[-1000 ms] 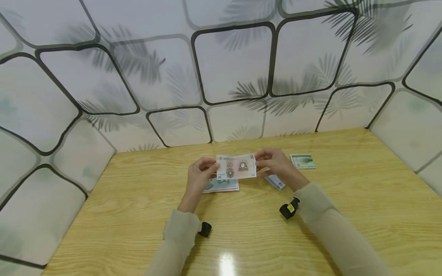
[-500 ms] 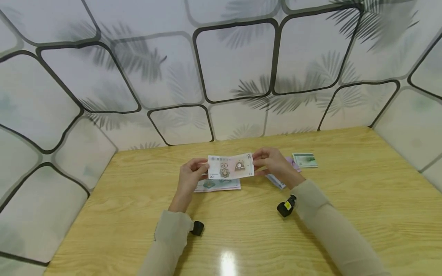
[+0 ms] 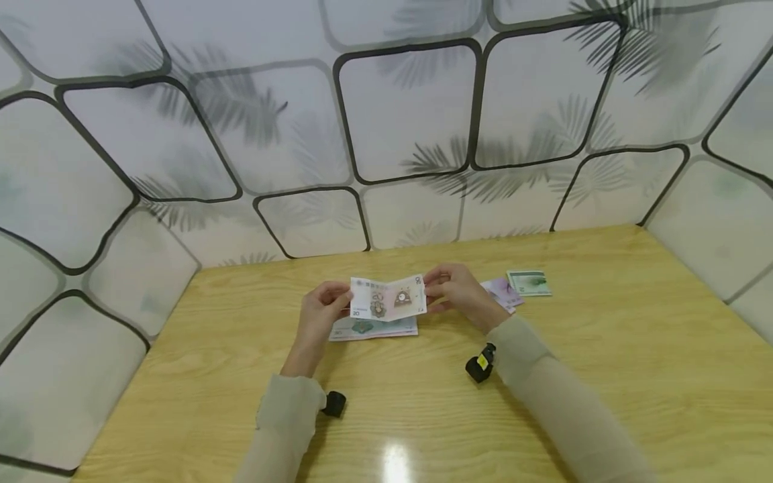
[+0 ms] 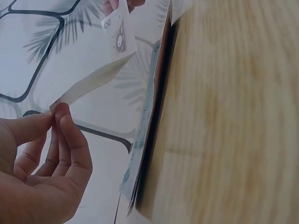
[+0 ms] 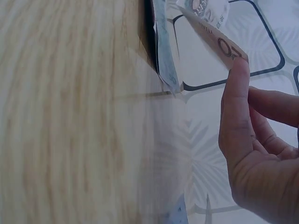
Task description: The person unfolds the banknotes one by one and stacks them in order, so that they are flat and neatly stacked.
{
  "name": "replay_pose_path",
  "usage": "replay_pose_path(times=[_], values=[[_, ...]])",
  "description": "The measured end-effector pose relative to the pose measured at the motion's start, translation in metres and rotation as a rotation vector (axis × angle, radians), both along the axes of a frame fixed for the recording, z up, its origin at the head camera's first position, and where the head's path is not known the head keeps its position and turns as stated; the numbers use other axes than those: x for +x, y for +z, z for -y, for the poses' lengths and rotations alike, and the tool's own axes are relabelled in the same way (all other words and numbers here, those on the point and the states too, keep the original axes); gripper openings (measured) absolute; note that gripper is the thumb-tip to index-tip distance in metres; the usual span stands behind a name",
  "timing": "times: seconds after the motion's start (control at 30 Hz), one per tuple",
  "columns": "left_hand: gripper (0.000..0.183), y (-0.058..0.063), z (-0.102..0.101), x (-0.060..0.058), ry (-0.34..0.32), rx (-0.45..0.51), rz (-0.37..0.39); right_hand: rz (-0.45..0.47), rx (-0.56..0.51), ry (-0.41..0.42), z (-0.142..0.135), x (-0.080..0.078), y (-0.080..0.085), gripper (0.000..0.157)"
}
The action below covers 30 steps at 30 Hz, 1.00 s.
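A pale 20 banknote (image 3: 386, 299), creased down the middle, is held up between both hands. My left hand (image 3: 323, 312) pinches its left end between thumb and fingertips, as the left wrist view also shows at the near corner. My right hand (image 3: 455, 292) pinches the right end; in the right wrist view the thumb (image 5: 237, 93) lies at the note's corner. Just below and behind the held note, a small stack of blue-green banknotes (image 3: 374, 329) lies on the table, its upper part hidden by the held note.
Purple banknotes (image 3: 502, 294) lie to the right, partly behind the right hand. A green banknote (image 3: 529, 282) lies beyond them. The wooden table (image 3: 410, 396) meets a patterned wall (image 3: 417, 208) at the back. Small black cameras (image 3: 480, 364) sit at both wrists.
Both hands and the held note have moved left, over the blue-green stack. The note's middle now sags into a clearer fold. More of the purple notes shows.
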<state>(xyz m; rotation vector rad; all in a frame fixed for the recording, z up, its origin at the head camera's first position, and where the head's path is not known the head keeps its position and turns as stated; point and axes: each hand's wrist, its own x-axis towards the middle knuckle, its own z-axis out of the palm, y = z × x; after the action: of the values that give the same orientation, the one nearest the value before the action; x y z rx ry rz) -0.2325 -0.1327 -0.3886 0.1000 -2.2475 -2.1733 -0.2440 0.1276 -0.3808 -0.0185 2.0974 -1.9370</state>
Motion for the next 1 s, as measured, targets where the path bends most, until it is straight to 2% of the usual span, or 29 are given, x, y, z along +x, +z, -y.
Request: replay_pose_path(times=[0.2,0.33,0.57,0.77,1.0], values=[[0.013,-0.001,0.01,-0.002,0.048,-0.018,0.055,0.042,0.032,0.022,0.006,-0.003,-0.005,0.03],[0.014,-0.001,0.015,-0.002,0.035,-0.019,0.074,0.066,0.048,0.043,0.007,-0.004,-0.006,0.032],[0.019,0.001,0.024,-0.002,0.015,-0.104,0.142,0.07,0.063,0.062,0.012,-0.004,-0.004,0.03],[0.023,0.002,0.028,-0.001,0.013,-0.131,0.18,0.07,0.067,0.07,0.018,-0.004,-0.006,0.029],[0.024,0.002,0.026,-0.003,0.002,-0.233,0.151,0.079,0.088,0.068,0.024,-0.005,-0.005,0.029]])
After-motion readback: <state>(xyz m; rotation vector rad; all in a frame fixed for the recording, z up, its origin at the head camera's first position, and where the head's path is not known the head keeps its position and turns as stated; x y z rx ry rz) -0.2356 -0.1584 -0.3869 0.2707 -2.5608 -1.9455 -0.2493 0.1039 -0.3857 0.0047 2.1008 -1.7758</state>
